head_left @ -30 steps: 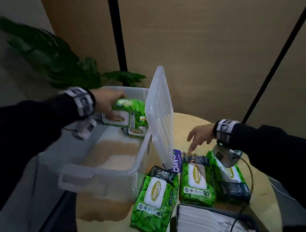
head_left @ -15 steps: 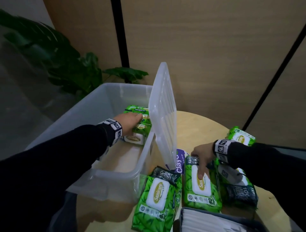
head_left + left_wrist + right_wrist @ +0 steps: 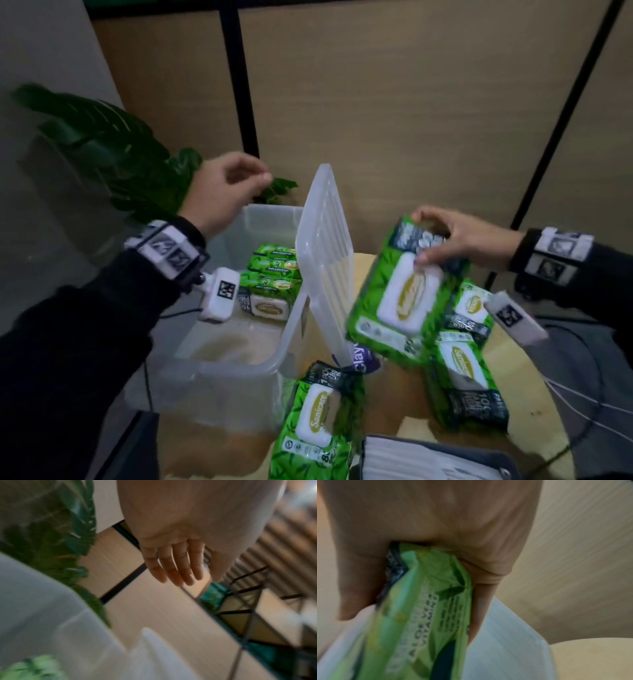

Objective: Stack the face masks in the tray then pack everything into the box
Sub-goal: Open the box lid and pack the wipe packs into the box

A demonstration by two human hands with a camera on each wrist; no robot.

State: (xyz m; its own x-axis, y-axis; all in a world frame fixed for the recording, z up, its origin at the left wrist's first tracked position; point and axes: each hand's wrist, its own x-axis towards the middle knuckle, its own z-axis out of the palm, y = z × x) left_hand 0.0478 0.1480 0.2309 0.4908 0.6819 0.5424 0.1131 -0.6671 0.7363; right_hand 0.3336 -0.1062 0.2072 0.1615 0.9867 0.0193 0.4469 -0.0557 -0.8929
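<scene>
The box [image 3: 239, 356], a clear plastic one, takes the lower left middle of the head view, and its lid [image 3: 325, 253] stands nearly upright along its right rim. Inside it, at the far end, a pile of green wipe packs [image 3: 272, 277] lies flat; the near part of its floor is bare.

The right hand [image 3: 459, 236] is in the right middle of the frame. It holds a green wipe pack [image 3: 404, 294] by its dark top end, with the thumb on the front face and the fingers curled over the top edge. The pack hangs tilted in the air, just to the right of the lid, above the round wooden table [image 3: 534, 356]. In the right wrist view the same hold is seen from close: the pack's edge [image 3: 426, 601] is pinched between thumb and fingers, and the blurred print seems to read "ALOE VERA".

The left hand [image 3: 222, 192] is above the far left corner of the box. It holds nothing; its fingers [image 3: 171, 563] are loosely bent and nearly straight in the left wrist view.

On the table, a pack at the bottom middle [image 3: 318, 425] shows the word "Sanicare" and "80". Two more packs [image 3: 466, 373] lie at the right, with the same brand and "100" on the dark end. A purple label [image 3: 363, 356] under the lid reads "Clay". At the bottom edge, a dark tray [image 3: 479, 455] holds white face masks [image 3: 404, 462].
</scene>
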